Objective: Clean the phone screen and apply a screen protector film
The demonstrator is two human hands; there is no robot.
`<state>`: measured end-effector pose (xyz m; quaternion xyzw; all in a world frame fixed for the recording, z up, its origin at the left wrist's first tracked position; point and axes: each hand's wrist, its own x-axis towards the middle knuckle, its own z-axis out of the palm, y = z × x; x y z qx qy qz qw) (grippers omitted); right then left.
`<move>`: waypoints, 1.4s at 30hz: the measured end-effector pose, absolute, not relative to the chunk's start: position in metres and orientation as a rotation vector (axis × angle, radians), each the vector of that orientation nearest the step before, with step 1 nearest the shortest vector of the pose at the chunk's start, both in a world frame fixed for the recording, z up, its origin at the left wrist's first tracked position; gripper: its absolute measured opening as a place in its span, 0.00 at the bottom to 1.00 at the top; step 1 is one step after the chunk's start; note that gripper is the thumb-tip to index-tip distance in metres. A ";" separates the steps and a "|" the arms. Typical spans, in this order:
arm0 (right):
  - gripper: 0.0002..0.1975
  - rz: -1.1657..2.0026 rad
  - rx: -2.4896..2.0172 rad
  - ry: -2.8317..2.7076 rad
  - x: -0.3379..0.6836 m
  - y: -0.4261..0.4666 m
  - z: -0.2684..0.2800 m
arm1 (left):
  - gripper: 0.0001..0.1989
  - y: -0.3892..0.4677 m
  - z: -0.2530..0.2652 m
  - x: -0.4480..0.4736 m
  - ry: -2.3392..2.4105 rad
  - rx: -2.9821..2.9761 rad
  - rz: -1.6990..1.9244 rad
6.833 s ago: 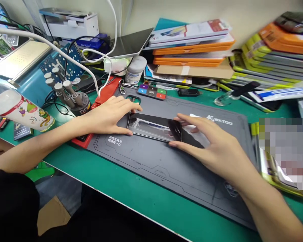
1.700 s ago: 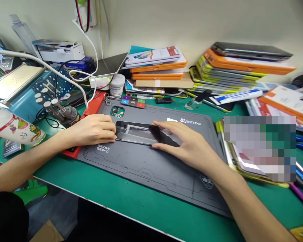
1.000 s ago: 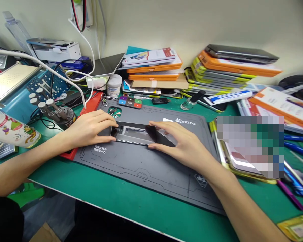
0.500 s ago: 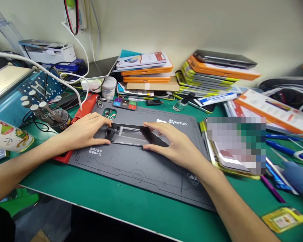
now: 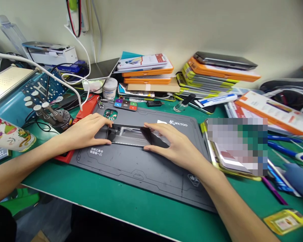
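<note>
A smartphone point(image 5: 130, 135) with a dark, glossy, reflecting face lies sideways over the grey work mat point(image 5: 141, 174). My left hand point(image 5: 89, 132) holds its left end, with the thumb at the near edge and fingers at the far edge. At the right end my right hand point(image 5: 170, 143) grips it the same way, thumb near and fingers far, covering part of that end. Whether the phone rests on the mat or is slightly lifted, I cannot tell. Just beyond the left fingertips, small parts sit in a green recess point(image 5: 110, 115) of the mat.
Screwdrivers in a round stand point(image 5: 63, 119) and a patterned cup point(image 5: 8, 132) are at left. Behind the mat are a white jar point(image 5: 109, 88), a small glass bottle point(image 5: 184, 103) and stacked boxes point(image 5: 146, 70). A yellow packet point(image 5: 286, 222) lies front right.
Both hands keep the same grip on the smartphone. The whole view has shifted slightly, with things appearing a little lower and to the right.
</note>
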<state>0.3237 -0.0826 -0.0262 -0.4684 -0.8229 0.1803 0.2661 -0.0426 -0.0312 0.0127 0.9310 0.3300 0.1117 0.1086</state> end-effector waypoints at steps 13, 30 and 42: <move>0.31 0.490 -1.254 -2.244 0.321 -0.081 -0.023 | 0.30 -0.029 0.013 -0.044 1.025 2.681 0.323; 0.33 0.473 -1.234 -2.292 0.319 -0.076 -0.023 | 0.32 -0.027 0.017 -0.045 1.065 2.680 0.289; 0.34 0.526 -1.251 -2.266 0.319 -0.073 -0.028 | 0.36 -0.027 0.015 -0.048 1.108 2.644 0.240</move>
